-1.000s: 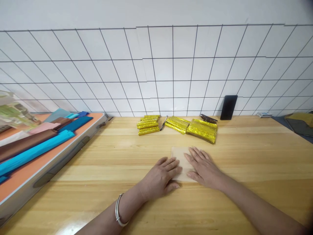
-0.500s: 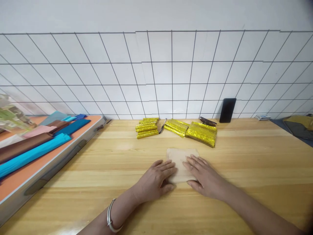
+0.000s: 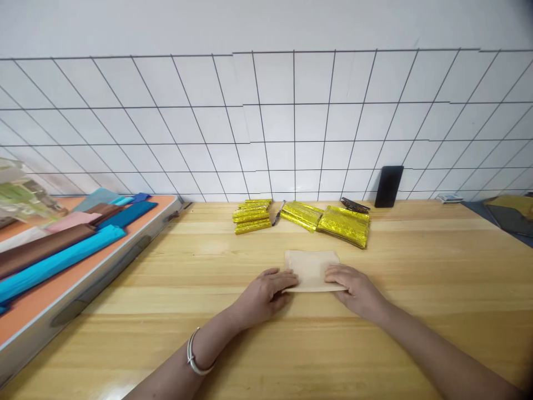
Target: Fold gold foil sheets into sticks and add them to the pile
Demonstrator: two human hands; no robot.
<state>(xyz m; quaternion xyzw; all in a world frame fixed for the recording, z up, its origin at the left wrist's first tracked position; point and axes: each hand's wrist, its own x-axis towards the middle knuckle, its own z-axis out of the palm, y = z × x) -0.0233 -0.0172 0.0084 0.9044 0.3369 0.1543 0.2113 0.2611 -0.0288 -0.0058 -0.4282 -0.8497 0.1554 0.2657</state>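
A thin beige sheet lies on the wooden table, its near edge folded over or lifted into a straight line. At its left side my left hand pinches the near corner, fingers on top and thumb beneath. My right hand grips the near right corner in the same way, the thumb under the edge. Beyond the sheet are flat gold foil packets and, further left, several gold foil rolls.
A pen lies between the gold groups. Behind them are a dark clip-like object and a black phone leaning on the wall. An orange-topped case with coloured rolls stands at the left.
Both hands have closed from lying flat onto the sheet's near corners. The near edge has moved away from me, so the sheet looks shorter.
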